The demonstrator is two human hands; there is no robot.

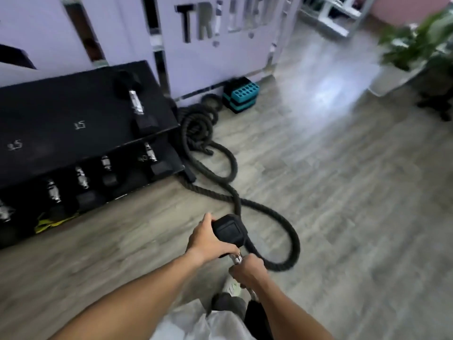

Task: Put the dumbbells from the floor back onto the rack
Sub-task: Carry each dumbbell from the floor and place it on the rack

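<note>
I carry a black hex dumbbell [229, 231] with a chrome handle in front of my body, above the floor. My left hand [208, 241] cups its far head from the left. My right hand [248, 271] is wrapped around the handle; the near head is mostly hidden under my right forearm. The black two-tier rack [73, 114] stands to the left. One dumbbell [136, 104] lies on its upper shelf at the right end. Several dumbbells [82, 179] sit in a row on the lower shelf.
A thick black battle rope [232, 173] snakes across the wooden floor from the rack's right end to just beyond my hands. A teal and black block [241, 95] and a round weight lean at the lilac wall. A potted plant [421, 42] stands far right.
</note>
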